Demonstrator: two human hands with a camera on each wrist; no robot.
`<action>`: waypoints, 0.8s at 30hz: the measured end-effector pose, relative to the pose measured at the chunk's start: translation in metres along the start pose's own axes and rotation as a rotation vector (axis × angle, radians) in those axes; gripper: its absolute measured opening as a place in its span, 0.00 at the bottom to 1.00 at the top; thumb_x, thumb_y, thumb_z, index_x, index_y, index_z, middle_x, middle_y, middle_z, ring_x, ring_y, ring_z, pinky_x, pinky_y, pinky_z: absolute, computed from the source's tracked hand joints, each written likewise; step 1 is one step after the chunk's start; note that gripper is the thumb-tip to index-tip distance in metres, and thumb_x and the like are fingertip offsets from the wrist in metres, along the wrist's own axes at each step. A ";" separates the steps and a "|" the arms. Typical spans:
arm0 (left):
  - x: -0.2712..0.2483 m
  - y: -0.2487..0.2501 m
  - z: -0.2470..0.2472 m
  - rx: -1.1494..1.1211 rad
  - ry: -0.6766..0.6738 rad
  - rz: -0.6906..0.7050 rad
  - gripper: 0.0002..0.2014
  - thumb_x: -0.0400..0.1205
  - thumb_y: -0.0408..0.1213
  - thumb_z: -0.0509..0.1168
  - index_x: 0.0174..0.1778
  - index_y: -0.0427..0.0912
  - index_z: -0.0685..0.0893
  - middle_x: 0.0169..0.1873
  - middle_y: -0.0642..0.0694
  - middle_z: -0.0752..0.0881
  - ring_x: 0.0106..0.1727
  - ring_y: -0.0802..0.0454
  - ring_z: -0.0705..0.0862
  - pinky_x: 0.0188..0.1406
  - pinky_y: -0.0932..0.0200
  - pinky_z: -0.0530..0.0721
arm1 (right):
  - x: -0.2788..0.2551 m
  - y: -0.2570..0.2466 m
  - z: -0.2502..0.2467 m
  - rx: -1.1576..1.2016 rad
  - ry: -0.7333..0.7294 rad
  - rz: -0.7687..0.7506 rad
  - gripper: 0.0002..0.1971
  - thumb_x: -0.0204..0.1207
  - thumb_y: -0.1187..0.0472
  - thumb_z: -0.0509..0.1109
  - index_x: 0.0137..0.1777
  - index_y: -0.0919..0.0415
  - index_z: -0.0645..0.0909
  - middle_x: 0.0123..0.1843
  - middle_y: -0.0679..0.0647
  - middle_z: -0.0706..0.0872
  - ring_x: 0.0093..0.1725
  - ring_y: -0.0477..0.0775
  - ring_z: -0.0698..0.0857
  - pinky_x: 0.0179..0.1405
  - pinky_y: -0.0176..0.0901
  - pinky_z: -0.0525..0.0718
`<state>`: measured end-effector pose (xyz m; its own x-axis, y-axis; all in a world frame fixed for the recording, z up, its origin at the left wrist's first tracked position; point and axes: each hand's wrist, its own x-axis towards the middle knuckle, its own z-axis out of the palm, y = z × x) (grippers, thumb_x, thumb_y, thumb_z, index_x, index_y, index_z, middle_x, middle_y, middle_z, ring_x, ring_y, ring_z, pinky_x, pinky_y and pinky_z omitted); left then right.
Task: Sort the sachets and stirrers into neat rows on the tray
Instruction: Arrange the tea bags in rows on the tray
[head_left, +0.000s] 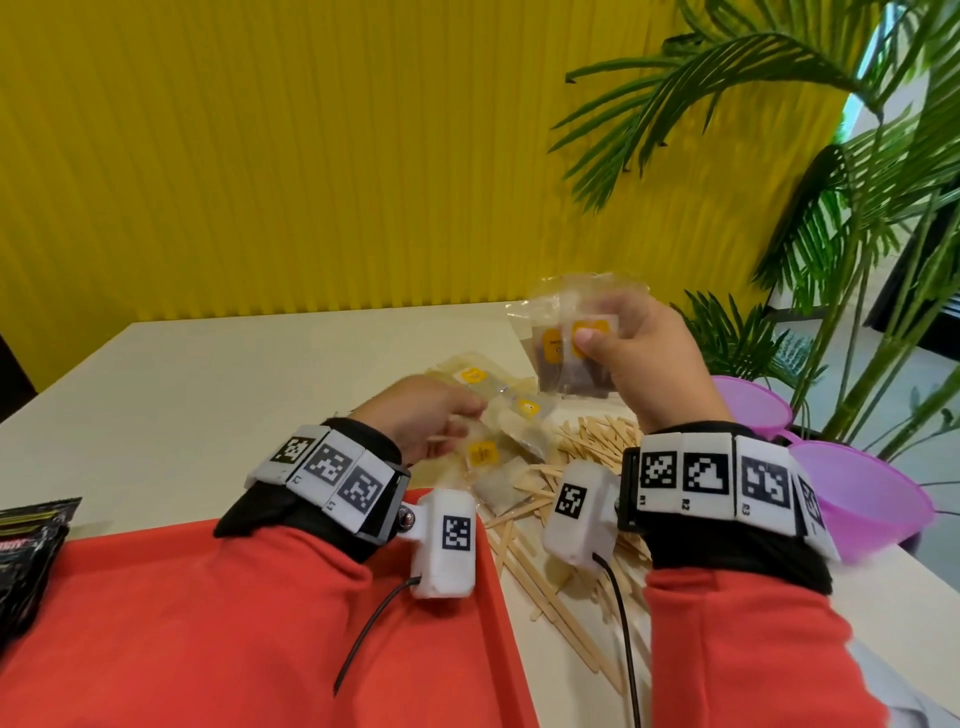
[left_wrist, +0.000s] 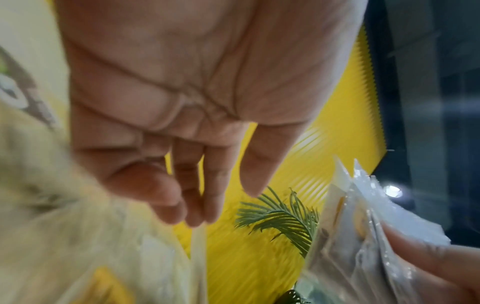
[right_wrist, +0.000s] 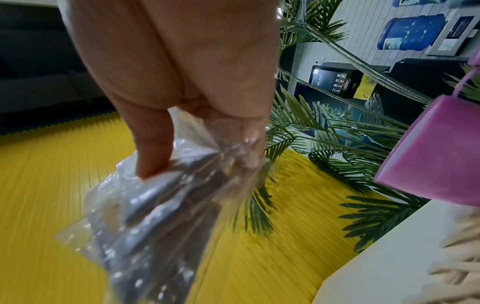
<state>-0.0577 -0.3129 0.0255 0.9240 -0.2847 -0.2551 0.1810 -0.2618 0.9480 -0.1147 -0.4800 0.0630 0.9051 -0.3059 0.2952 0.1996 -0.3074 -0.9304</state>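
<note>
Gripping a small bunch of clear sachets (head_left: 569, 348) (at least two yellow labels show) above the table (head_left: 208, 395), right hand (head_left: 649, 364), left hand (head_left: 421, 415) pinching one stirrer (left_wrist: 198, 246) over three pale sachets (head_left: 498, 431), loose stirrers (head_left: 587, 452) uncounted beside red tray (head_left: 457, 649), two purple bowls (head_left: 857, 483).

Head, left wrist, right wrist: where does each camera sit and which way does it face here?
Head: on the person's head, looking forward and down at the table; shows both forearms, the left hand and the right hand.
Left wrist: under the left wrist, looking along the palm toward the yellow wall.
Right wrist: under the right wrist, looking along the fingers pinching the clear sachets.
Shared: all three views show those clear sachets held in the right hand.
</note>
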 end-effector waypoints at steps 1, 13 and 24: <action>-0.001 0.003 -0.001 0.011 0.050 0.085 0.08 0.82 0.28 0.61 0.45 0.41 0.85 0.40 0.47 0.83 0.35 0.57 0.77 0.35 0.65 0.74 | 0.000 0.001 0.001 0.001 -0.012 0.007 0.15 0.75 0.69 0.69 0.61 0.55 0.79 0.58 0.58 0.86 0.56 0.60 0.86 0.56 0.62 0.84; -0.023 0.031 -0.004 0.025 0.370 0.731 0.13 0.71 0.25 0.74 0.32 0.49 0.85 0.31 0.54 0.85 0.29 0.71 0.81 0.36 0.75 0.82 | 0.006 0.004 0.003 -0.042 0.080 0.043 0.06 0.78 0.65 0.66 0.50 0.54 0.78 0.46 0.54 0.83 0.46 0.55 0.82 0.46 0.50 0.81; -0.018 0.027 0.009 0.063 0.298 0.705 0.10 0.74 0.25 0.69 0.34 0.44 0.83 0.30 0.52 0.82 0.25 0.69 0.76 0.27 0.74 0.76 | -0.003 -0.012 0.029 0.129 -0.212 0.091 0.17 0.79 0.70 0.63 0.31 0.54 0.67 0.15 0.42 0.72 0.17 0.39 0.70 0.21 0.34 0.69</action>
<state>-0.0722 -0.3232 0.0536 0.8673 -0.1458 0.4759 -0.4957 -0.1651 0.8527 -0.1088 -0.4489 0.0665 0.9773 -0.1267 0.1699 0.1479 -0.1660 -0.9750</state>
